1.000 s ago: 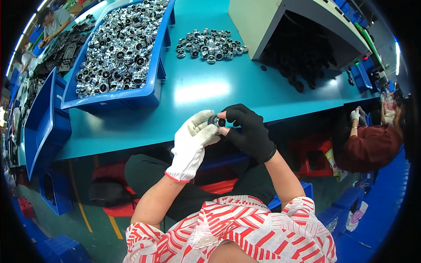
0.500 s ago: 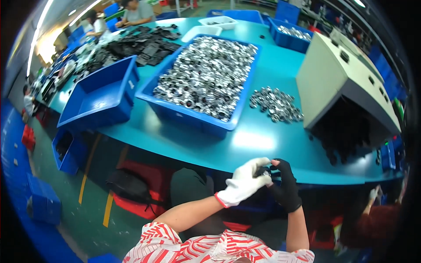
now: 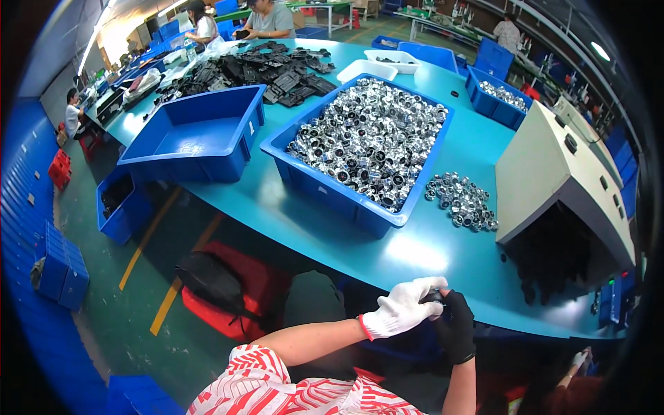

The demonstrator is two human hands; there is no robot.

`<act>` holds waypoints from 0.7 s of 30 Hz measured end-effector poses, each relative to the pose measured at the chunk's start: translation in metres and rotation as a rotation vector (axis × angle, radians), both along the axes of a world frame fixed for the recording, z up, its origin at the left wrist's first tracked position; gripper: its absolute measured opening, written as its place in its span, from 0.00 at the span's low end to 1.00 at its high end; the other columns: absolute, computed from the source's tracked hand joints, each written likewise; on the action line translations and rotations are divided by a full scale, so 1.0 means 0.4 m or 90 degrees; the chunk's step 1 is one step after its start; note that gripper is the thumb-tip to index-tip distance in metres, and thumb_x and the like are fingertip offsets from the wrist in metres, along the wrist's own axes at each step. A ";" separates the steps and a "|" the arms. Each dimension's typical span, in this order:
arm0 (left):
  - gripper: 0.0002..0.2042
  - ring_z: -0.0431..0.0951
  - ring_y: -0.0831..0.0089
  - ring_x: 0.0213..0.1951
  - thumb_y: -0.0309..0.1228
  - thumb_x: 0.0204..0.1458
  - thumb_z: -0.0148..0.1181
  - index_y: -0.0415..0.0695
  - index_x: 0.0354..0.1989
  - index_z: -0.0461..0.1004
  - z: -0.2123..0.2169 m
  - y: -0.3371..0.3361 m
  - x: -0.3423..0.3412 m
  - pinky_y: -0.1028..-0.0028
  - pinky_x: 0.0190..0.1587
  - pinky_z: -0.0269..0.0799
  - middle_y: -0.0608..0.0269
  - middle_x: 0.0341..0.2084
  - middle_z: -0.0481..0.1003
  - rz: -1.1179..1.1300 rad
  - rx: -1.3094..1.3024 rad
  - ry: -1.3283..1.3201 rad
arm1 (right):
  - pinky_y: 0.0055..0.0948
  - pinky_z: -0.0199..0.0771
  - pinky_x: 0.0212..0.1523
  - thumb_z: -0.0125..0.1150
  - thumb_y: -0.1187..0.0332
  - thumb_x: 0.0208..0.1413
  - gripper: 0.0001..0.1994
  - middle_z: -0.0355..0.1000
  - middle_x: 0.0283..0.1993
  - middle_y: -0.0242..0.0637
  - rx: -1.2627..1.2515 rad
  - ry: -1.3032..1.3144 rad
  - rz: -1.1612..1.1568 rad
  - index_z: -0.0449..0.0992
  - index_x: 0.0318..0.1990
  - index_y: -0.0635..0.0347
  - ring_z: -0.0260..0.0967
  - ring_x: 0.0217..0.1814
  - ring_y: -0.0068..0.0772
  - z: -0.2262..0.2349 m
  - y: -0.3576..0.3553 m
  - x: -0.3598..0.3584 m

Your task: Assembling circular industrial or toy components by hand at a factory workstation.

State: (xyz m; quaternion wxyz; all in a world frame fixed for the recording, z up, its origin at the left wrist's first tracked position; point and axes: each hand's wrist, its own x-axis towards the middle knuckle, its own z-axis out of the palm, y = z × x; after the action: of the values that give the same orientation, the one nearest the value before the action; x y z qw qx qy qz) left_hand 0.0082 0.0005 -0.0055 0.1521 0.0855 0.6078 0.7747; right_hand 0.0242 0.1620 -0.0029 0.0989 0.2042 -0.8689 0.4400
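Observation:
My left hand (image 3: 401, 309), in a white knit glove with a red cuff, is closed with thumb and fingers round a small black round part (image 3: 433, 297). Against its other side press the bare fingertips of my right hand (image 3: 458, 325), which wears a black fingerless glove. Both hands meet at this part, just off the table's front edge; my fingers cover much of it. Beyond them on the table lies a loose pile of shiny silver rings (image 3: 462, 202). Many more such rings (image 3: 370, 138) fill a large blue bin (image 3: 325, 197).
Left of the full bin stands an empty blue bin (image 3: 194, 138), with black plastic parts (image 3: 277, 76) heaped behind. At right, a cream box-shaped housing (image 3: 546, 173) holds dark pieces in its opening. A black bag (image 3: 211, 280) rests on a red seat (image 3: 242, 266). Co-workers sit across the table.
The view has tilted and shifted, so the table sits lower and farther right. My hands have drawn closer together round the part; the silver glint seen between them before is hidden.

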 end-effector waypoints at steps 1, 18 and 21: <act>0.19 0.73 0.76 0.34 0.19 0.47 0.58 0.36 0.49 0.67 0.003 -0.004 -0.001 0.76 0.40 0.70 0.61 0.34 0.74 -0.018 -0.064 0.060 | 0.34 0.73 0.43 0.63 0.76 0.44 0.20 0.72 0.43 0.43 0.003 0.000 0.002 0.71 0.48 0.59 0.73 0.44 0.45 0.004 0.005 0.001; 0.24 0.75 0.69 0.42 0.23 0.45 0.61 0.37 0.54 0.66 -0.004 -0.001 -0.002 0.71 0.48 0.70 0.55 0.39 0.73 0.025 -0.083 0.119 | 0.31 0.71 0.32 0.61 0.78 0.40 0.10 0.71 0.29 0.39 0.095 0.061 -0.121 0.71 0.33 0.59 0.74 0.31 0.38 -0.005 -0.030 -0.010; 0.20 0.76 0.62 0.37 0.22 0.42 0.64 0.43 0.47 0.71 0.007 -0.004 0.004 0.69 0.42 0.71 0.54 0.34 0.72 0.080 -0.177 0.223 | 0.33 0.71 0.32 0.60 0.78 0.40 0.10 0.71 0.29 0.41 0.234 0.133 -0.073 0.72 0.33 0.59 0.74 0.32 0.44 0.016 -0.024 -0.013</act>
State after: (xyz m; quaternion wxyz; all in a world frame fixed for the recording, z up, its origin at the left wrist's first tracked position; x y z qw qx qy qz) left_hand 0.0097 -0.0012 -0.0029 0.0061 0.1590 0.7297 0.6650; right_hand 0.0188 0.1523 0.0035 0.1748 0.2136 -0.9296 0.2441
